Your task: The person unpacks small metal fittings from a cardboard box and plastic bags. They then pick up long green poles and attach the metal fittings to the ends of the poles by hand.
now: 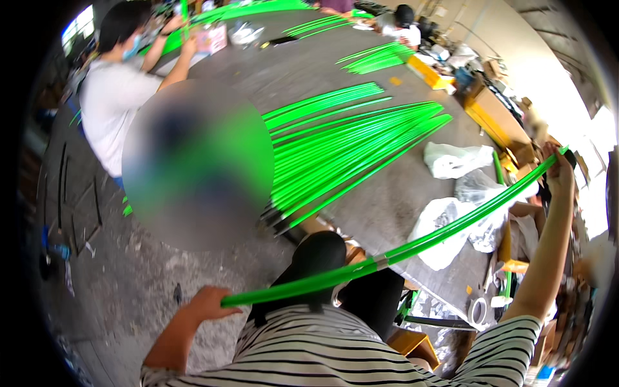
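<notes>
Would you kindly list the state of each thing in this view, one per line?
Long green rod: held at both ends, bowed, a grey sleeve at its middle.
Left hand: closed on the rod's near end.
Right hand: raised, closed on the far end.
Green rods: lying loose in fanned bundles on the grey table.
White plastic bags: crumpled, lying on the table.

bright green rod (412,245), black-and-white striped shirt (335,348), grey table (387,206)

We stood on a stained grey concrete floor (138,271) | a long grey worktable (387,200) ran ahead of us | a pale wall (535,58) rose at right | daylight entered through a window (78,24) far left.
</notes>
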A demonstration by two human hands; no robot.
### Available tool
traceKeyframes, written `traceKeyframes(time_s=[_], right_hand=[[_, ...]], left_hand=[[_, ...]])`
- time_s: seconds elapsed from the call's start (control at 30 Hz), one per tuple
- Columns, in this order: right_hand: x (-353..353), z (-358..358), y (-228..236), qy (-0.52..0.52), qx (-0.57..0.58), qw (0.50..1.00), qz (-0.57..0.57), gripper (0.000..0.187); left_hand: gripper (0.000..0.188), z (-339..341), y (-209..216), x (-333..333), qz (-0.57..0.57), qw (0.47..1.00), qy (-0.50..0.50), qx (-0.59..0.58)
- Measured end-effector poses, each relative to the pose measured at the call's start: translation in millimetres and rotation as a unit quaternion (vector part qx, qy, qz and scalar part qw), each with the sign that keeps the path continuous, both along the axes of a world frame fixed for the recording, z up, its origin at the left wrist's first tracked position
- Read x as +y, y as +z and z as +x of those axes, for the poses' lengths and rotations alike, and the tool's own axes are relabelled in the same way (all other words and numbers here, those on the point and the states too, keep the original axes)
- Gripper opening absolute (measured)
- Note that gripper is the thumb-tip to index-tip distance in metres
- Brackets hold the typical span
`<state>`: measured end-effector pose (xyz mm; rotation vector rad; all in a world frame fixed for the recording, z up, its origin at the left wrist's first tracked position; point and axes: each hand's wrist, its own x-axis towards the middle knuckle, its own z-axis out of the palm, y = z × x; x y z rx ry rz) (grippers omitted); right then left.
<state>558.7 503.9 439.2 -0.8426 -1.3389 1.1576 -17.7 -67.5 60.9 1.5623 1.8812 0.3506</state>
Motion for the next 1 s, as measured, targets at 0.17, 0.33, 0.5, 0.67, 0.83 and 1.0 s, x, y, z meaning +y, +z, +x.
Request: traceKeyframes(time_s=[0.17,0.33,0.5,0.67,0.83,1.0], right_hand=[[-45.9,-18.1,-49.6,-0.002,0.01,1.0,0.004,0.031],[-107.6,-139.2,-146.6,0.123,-0.285,0.947,0.079,0.045],[-146.3,-204.2,-218.0,0.045,-0.709,0.618,0.337,0.042],[-181.7,-203.8,-216.8,0.069,-0.535,0.753,0.376,0.033],[-222.4,-194.7,-228.5,0.077,-0.41,0.826,0.379,0.016],[-229.0,-203.1,-255.4,0.074,-0.344,0.846,0.4,0.013]], left_hand=[[0.038,20.8,13.7,-0.8,0.01,0.998,0.028,-0.048],[0.037,41.1,93.9,68.2,0.045,0.997,0.055,-0.031],[0.04,60.1,128.9,178.9,0.017,0.992,0.047,-0.115],[0.048,88.0,128.9,258.1,-0.101,0.981,0.07,-0.148],[0.044,116.5,112.8,301.8,-0.111,0.986,0.059,-0.108],[0.052,124.4,89.0,320.6,0.121,0.978,-0.073,0.156]])
